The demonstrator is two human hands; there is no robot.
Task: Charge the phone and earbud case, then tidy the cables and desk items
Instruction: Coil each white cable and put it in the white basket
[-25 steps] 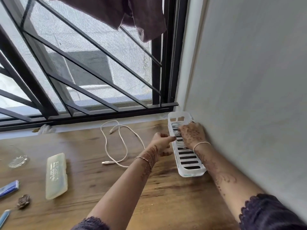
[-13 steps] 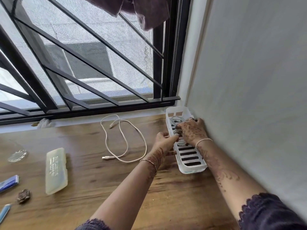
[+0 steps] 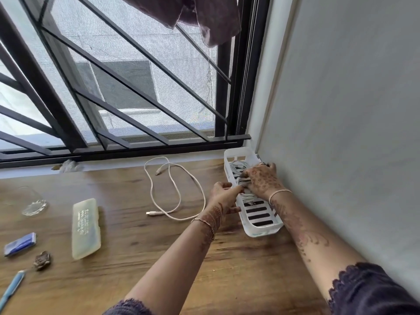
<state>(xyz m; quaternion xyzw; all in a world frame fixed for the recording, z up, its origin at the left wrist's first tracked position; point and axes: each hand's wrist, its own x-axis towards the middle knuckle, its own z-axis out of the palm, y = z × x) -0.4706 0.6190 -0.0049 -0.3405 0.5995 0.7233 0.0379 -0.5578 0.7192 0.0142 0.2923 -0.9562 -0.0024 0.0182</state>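
At the right of the frame, hard against the grey wall (image 3: 341,133), your right grip (image 3: 263,180) is clenched over a coiled cable (image 3: 238,165), fingers curled down on the bundle inside the white slotted tray (image 3: 261,228). Your left grip (image 3: 223,196) comes in from the tray's left side. Its fingers are stretched fairly straight across the rim, with the tips touching the same bundle and the thumb along the tray's outer wall, so it grasps nothing. Part of the coil shows above your right grip, toward the tray's upper end, and a few loops show just below it. The lower slots of the tray lie bare.

Just left of your left grip, a loose white cable (image 3: 175,192) sprawls in open loops on the wooden desk (image 3: 136,258), with one plug at centre frame.

Further left lies a pale translucent case (image 3: 86,228). It carries lines of print, too blurred for you to read.

At the left edge sit a glass piece (image 3: 34,206), a blue packet (image 3: 20,243), a small brown object (image 3: 42,260) and a blue pen (image 3: 11,289).

Across the upper left runs the black window grille (image 3: 113,87), and a purple cloth (image 3: 204,17) hangs at the top.
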